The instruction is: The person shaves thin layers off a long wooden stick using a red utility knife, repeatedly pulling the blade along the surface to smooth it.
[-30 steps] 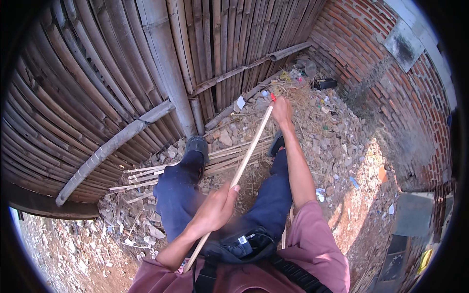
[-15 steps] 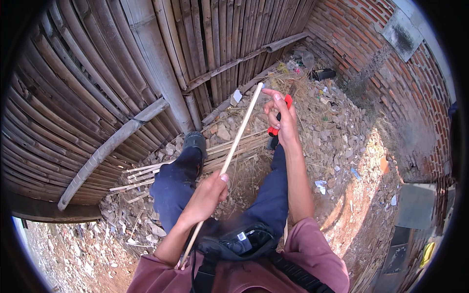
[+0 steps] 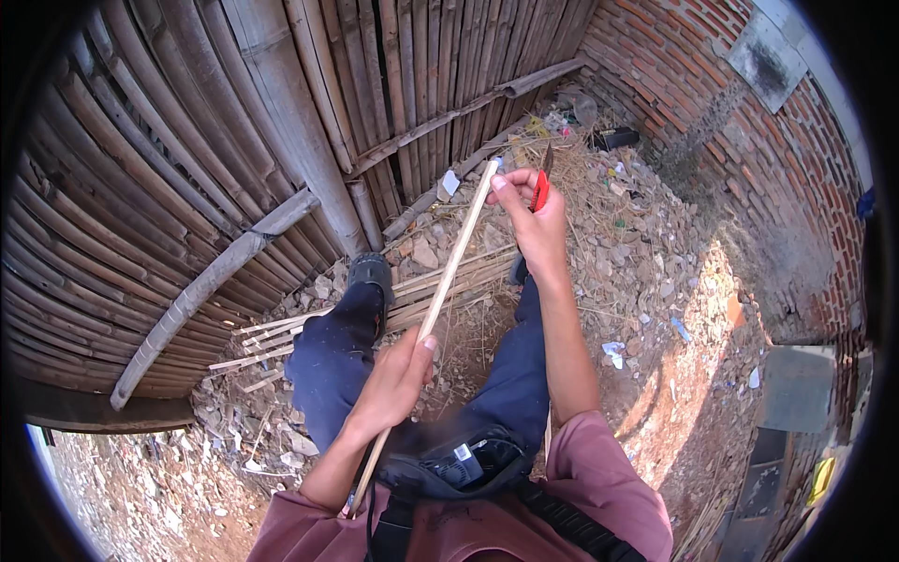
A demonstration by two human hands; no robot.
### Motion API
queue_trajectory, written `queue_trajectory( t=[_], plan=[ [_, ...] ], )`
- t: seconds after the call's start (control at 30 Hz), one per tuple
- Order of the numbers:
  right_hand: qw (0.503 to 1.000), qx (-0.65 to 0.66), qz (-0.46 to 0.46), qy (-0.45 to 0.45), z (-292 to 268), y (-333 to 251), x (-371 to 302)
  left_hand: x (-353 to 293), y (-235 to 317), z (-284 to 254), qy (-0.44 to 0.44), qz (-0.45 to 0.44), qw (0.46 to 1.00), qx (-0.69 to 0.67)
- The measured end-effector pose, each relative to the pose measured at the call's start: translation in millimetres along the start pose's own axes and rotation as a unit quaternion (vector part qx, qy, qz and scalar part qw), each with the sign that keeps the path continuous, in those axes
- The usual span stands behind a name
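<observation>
A long, pale bamboo strip [image 3: 452, 265] runs slantwise from beside my waist up to the far middle. My left hand [image 3: 397, 377] is closed round its lower part, thumb along the top. At the far end, the thumb and fingers of my right hand [image 3: 536, 228] touch the strip close to its tip. That same hand also grips a red-handled knife [image 3: 540, 191], whose dark blade points away from me. The rest of the knife's handle is hidden in the palm.
Several more bamboo strips [image 3: 449, 284] lie on the rubble between my legs and by my left boot [image 3: 371, 273]. A bamboo wall [image 3: 281, 122] rises on the left and ahead; a brick wall [image 3: 693, 103] stands at the right. Rubble and litter cover the ground.
My right hand has turned and closed in on the strip's far end; its extended forefinger is now bent. The knife has swung so its blade points away. My left hand has barely moved.
</observation>
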State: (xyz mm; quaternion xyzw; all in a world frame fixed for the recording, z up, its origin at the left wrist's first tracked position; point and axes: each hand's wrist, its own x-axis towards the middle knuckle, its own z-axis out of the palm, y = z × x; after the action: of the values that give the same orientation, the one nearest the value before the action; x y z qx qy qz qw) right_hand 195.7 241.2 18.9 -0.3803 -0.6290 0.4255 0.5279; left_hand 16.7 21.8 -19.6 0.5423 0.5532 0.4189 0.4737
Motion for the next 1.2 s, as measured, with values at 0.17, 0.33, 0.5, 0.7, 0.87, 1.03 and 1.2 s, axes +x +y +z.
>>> queue_trajectory(
  t=[0.17,0.33,0.5,0.7,0.87,1.03,1.2],
  plan=[
    [0.982,0.163,0.087,-0.039,5,-9,-9,-1,-6,-7,-0.047,-0.081,0.989,-0.117],
    [0.986,0.143,0.079,-0.026,4,-10,-10,1,-6,-8,-0.131,-0.087,0.96,-0.232],
    [0.971,0.206,0.109,-0.048,-2,-14,-9,-1,1,-11,-0.162,-0.103,0.949,-0.251],
    [0.995,0.061,0.002,-0.077,-7,-21,-46,-2,3,-17,-0.183,-0.112,0.924,-0.315],
    [0.973,-0.129,-0.091,-0.167,-3,-32,-89,-2,6,-14,-0.157,-0.091,0.939,-0.292],
    [0.934,-0.255,-0.208,-0.139,3,-32,-116,-4,5,-11,-0.153,-0.071,0.944,-0.283],
    [0.916,-0.266,-0.268,-0.135,4,-32,-120,-6,7,-10,-0.142,-0.079,0.946,-0.281]
  ],
)
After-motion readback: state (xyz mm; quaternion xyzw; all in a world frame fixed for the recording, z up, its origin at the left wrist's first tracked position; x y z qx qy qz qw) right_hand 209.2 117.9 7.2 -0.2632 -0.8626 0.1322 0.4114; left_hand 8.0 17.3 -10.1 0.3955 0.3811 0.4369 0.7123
